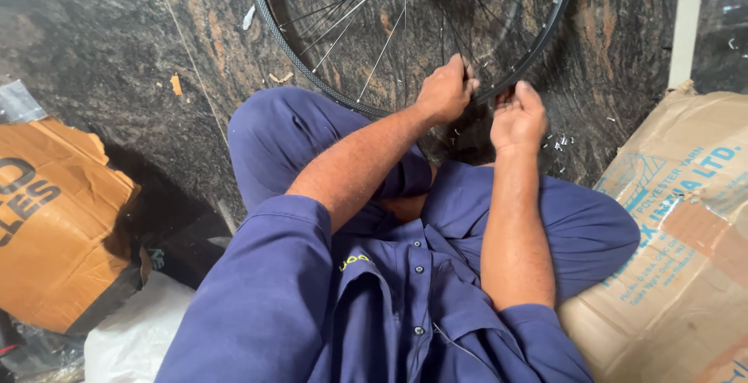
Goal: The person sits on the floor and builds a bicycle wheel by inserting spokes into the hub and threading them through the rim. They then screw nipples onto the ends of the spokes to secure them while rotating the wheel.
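Note:
A black bicycle wheel rim [290, 54] with thin metal spokes [379, 54] lies on the dark stone floor in front of my crossed legs. My left hand [444, 89] is closed at the rim's near edge, fingers pinched around a spoke end. Just to its right, my right hand [516, 115] grips the rim at the same spot, fingers curled over it. What sits between the fingertips is too small to make out. I wear a dark blue uniform with rolled sleeves.
Torn brown cardboard [54, 219] lies at the left, with white plastic sheeting [132, 336] below it. A large printed cardboard box [678, 258] stands at my right. Small scraps and metal bits [557, 143] are scattered on the floor near the rim.

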